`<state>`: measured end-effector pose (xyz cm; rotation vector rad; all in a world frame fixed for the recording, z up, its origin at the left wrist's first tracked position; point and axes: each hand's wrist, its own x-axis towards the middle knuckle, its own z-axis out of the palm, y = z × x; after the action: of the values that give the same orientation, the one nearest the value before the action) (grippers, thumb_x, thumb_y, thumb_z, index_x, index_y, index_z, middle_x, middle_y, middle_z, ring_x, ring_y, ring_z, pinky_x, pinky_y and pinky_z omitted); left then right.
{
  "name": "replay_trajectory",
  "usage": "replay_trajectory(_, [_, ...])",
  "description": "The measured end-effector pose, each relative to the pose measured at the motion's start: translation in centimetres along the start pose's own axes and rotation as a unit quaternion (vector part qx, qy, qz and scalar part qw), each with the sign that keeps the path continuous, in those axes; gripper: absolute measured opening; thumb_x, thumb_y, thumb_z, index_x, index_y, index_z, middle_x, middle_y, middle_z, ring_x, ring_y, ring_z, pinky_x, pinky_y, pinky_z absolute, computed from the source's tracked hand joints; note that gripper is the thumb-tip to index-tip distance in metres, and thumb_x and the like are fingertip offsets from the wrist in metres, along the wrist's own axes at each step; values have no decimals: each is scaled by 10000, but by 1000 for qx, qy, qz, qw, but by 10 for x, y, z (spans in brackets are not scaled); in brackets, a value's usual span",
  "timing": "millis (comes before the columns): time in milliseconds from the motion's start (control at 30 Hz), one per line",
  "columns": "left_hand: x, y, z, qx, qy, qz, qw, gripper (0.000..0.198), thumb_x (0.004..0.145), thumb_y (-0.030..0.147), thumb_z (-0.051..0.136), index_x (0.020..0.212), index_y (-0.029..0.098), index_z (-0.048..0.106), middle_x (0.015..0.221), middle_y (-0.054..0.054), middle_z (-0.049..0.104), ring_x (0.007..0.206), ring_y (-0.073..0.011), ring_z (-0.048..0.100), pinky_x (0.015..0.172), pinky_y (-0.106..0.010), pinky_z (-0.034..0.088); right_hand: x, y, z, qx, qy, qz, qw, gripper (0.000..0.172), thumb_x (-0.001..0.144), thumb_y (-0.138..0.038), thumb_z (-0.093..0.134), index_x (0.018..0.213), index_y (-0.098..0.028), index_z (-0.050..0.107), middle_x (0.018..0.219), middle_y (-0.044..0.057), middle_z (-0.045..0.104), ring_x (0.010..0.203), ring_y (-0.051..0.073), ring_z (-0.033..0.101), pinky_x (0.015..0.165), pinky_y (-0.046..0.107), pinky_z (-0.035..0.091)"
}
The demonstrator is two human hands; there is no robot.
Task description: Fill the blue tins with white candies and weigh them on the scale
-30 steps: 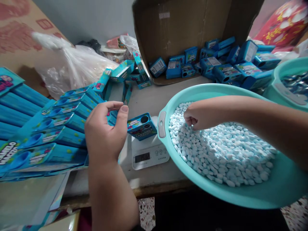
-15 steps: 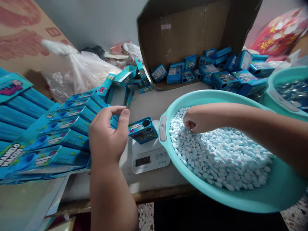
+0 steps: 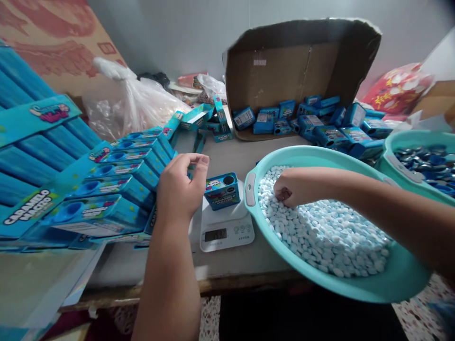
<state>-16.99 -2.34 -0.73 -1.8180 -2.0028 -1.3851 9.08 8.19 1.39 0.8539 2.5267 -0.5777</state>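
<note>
My right hand [image 3: 289, 186] is in the pale blue and white candies [image 3: 334, 241], fingers curled in among them near the left side of the turquoise basin [image 3: 302, 279]. My left hand [image 3: 181, 184] is raised just left of a small blue candy box [image 3: 223, 192]. Its thumb and forefinger come together at the tips; anything inside the curled fingers is hidden. Upright on the white kitchen scale [image 3: 227, 222], the box shows a dark round hole in its top. The scale's display is lit, but its digits are too blurred to read.
A blue display stand with rows of candy boxes [image 3: 117, 184] fills the left. Behind, an open cardboard carton [image 3: 284, 80] lies with many blue boxes spilling out. At right stands a second turquoise basin [image 3: 391, 158] with shiny blue wrapped pieces; a plastic bag [image 3: 142, 99] sits back left.
The camera view has shifted, so the scene sits a little lower and farther right on the left side. Both hands keep nearly the same pose and place.
</note>
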Motion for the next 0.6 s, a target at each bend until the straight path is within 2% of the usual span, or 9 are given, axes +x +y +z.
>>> replay_trajectory(200, [1,-5,-3,-17,14,0,1000,340,995,488,517,944,210,706,978,-67,744,981,-234,684,900,-365,519,-5,-4,10,-6,30,-1,1000,42,710,-201,611,696,-218,646,692,-15,665,616,150,555,568,298,337])
replay_trajectory(333, [2,-6,-4,-25,23,4,999,359,992,498,516,965,198,712,985,-79,749,996,-240,689,914,-377,531,-11,-3,8,-13,63,0,998,61,701,-181,627,651,-205,602,633,-21,616,570,130,500,547,297,305])
replay_trajectory(400, [2,-6,-4,-31,42,0,999,377,981,497,532,1081,177,705,1041,-93,749,1025,-244,691,942,-392,536,-13,-5,-3,-25,105,4,994,63,711,-162,629,659,-195,615,629,-16,601,575,125,483,563,297,309])
replay_trajectory(467, [1,-6,-4,-35,66,-7,997,437,970,486,546,1214,145,668,1111,-115,740,1063,-250,691,972,-411,538,-11,-13,-21,-23,168,-23,985,56,753,-162,631,704,-182,646,655,-13,606,602,119,493,594,287,334])
replay_trajectory(533, [1,-8,-3,-33,83,-9,996,485,967,476,547,1279,117,640,1151,-140,728,1096,-261,687,990,-428,537,-5,-26,-43,-15,227,-92,969,58,797,-163,627,759,-166,670,708,-6,628,640,112,521,628,268,361])
replay_trajectory(600, [1,-10,-3,-29,90,-6,996,507,965,472,547,1294,96,633,1164,-160,721,1111,-274,683,993,-444,540,5,-44,-62,-26,255,-172,951,57,807,-137,626,781,-148,674,754,4,645,663,106,533,644,253,371])
